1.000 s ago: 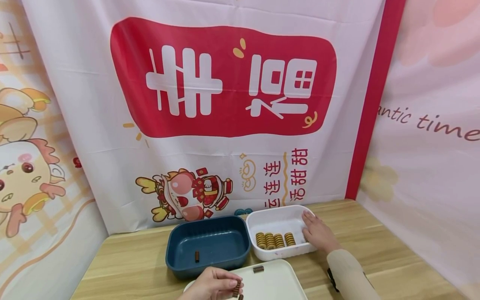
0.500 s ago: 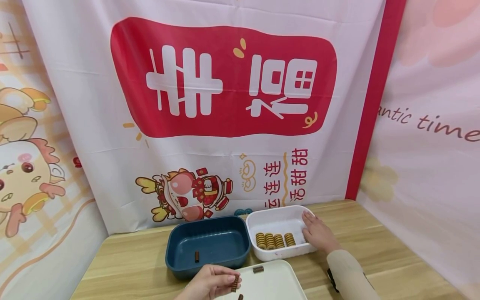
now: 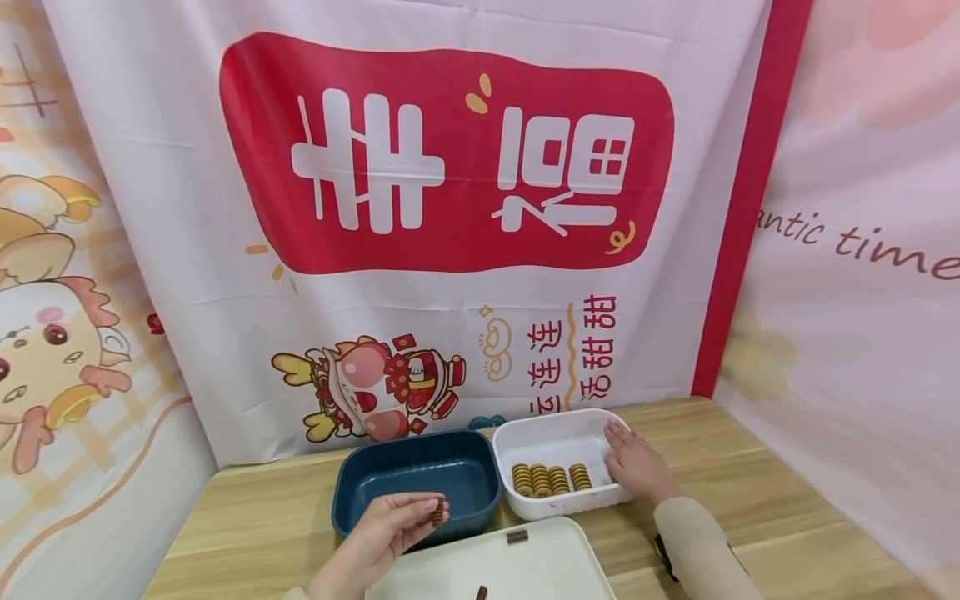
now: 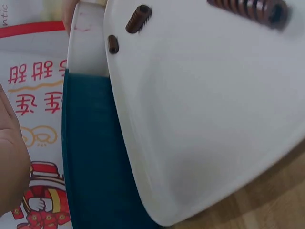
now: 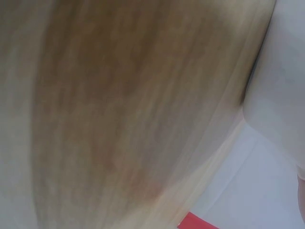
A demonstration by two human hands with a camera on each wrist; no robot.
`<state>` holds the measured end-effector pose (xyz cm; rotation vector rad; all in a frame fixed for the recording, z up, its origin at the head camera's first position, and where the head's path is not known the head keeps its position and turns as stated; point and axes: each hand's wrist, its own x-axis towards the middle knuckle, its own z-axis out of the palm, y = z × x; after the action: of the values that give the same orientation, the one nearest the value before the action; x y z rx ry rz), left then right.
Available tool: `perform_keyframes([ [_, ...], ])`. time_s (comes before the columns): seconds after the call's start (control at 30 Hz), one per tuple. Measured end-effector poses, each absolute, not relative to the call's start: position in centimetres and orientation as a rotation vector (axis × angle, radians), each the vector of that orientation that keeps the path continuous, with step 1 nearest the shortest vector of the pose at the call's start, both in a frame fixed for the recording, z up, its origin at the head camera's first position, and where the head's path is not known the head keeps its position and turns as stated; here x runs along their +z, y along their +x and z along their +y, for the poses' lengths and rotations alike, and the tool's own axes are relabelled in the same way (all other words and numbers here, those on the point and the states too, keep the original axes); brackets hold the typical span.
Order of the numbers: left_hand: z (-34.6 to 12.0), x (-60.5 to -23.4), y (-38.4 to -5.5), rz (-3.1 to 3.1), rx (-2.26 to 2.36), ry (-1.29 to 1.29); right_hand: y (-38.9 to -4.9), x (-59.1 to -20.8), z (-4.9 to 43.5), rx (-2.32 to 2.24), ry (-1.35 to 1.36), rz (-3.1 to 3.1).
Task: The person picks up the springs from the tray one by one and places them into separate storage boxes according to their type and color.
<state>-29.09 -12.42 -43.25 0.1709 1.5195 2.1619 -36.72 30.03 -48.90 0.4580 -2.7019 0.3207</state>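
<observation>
My left hand (image 3: pixel 393 529) pinches a brown coil spring (image 3: pixel 439 510) upright between thumb and fingers, over the near side of the blue bin (image 3: pixel 420 446). In the left wrist view only part of this hand shows at the left edge, and the held spring is out of sight. Below lies a cream tray (image 3: pixel 551 558) bearing one brown spring (image 3: pixel 517 537) near its far edge and another brown spring (image 3: pixel 482 592) closer in. My right hand (image 3: pixel 637 462) rests on the right rim of the white bin (image 3: pixel 555 425), fingers laid over the edge.
Several yellow-and-dark coil springs (image 3: pixel 551 481) stand in rows inside the white bin. Both bins sit side by side on the wooden table (image 3: pixel 247 517), behind the tray. A printed cloth (image 3: pixel 465 292) hangs behind the table.
My left hand has lifted the brown spring off the tray and carried it up and left to the blue bin. A spring seen earlier in that bin is now hidden. My right hand stays put.
</observation>
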Motion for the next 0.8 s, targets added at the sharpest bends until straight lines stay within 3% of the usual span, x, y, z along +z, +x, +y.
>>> perform_keyframes([
  [0.47, -13.7, -43.9, -31.9, 1.858, 2.191, -0.007, -36.9, -48.9, 30.2, 0.303, 0.473, -2.687],
  [0.8, -12.9, -44.4, -33.5, 2.451, 1.807, -0.143, -36.7, -48.9, 30.1, 0.307, 0.465, -2.712],
])
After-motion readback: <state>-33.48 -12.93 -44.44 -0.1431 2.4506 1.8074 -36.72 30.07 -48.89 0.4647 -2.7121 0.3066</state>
